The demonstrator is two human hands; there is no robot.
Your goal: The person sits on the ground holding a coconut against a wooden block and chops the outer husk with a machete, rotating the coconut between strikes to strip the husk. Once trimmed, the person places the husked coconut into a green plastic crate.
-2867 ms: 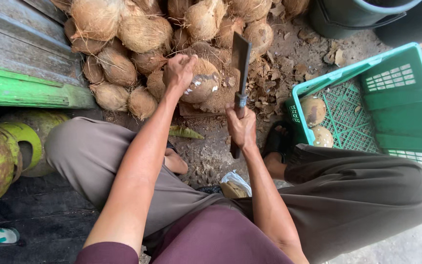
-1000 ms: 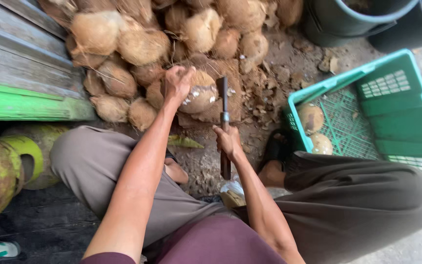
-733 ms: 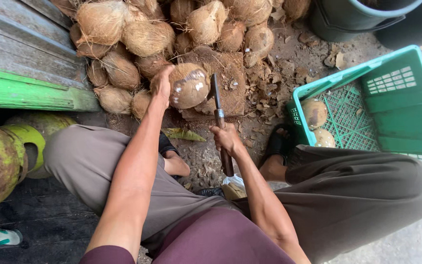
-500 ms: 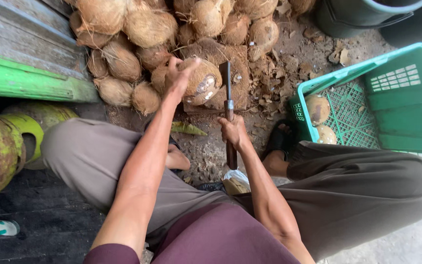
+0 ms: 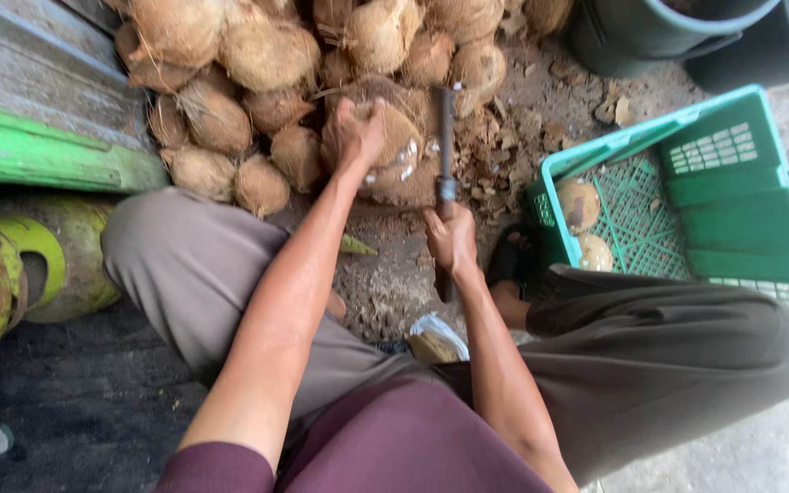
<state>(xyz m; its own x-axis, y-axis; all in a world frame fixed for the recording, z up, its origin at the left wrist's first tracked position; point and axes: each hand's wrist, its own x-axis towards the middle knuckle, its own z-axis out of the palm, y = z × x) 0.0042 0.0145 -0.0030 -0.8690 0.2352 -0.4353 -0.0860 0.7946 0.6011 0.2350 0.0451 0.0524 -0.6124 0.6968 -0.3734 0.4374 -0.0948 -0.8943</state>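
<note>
Here the left hand [image 5: 356,130] grips a coconut [image 5: 385,151], fingers wrapped over its top, pressing it down on the dirt ground [image 5: 385,274] just in front of the coconut pile [image 5: 267,64]. The right hand [image 5: 451,239] is closed around the handle of a cleaver [image 5: 446,146], whose dark blade stands upright, just beside the held coconut on the side away from the pile's bulk. Husk scraps [image 5: 504,146] lie scattered next to the blade. Further from the coconut, past the cleaver, a green crate [image 5: 732,210] sits on the ground with two peeled coconuts [image 5: 584,224] inside. Opposite the crate, beyond the person's knee, a green gas cylinder [image 5: 11,265] lies near a green-edged board [image 5: 47,155].
</note>
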